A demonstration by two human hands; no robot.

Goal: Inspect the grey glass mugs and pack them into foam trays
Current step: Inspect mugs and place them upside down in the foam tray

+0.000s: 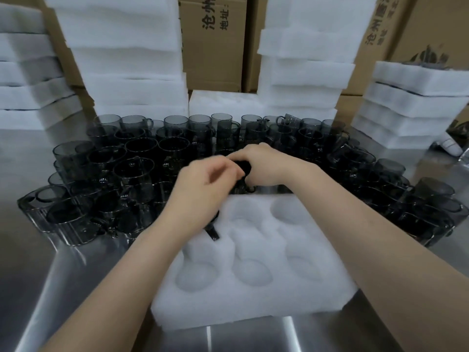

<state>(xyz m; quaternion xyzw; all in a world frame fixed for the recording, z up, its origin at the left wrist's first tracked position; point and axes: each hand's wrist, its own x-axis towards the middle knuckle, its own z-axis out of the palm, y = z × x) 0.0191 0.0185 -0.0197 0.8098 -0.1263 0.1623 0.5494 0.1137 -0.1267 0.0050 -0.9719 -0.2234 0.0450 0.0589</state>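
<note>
Beyond the foam tray (253,304), right hand (265,163) grips 1 mug (245,169).

On the middle cardboard box (213,41), behind the foam stacks, black characters printed sideways are read as "沧州" and, beside them, "地址:". On the right cardboard box (388,29) "沧州" is made out again, followed by further characters too blurred to be read. Small pale marks are seen on some grey mugs (133,171), but nothing can be read there.
</note>
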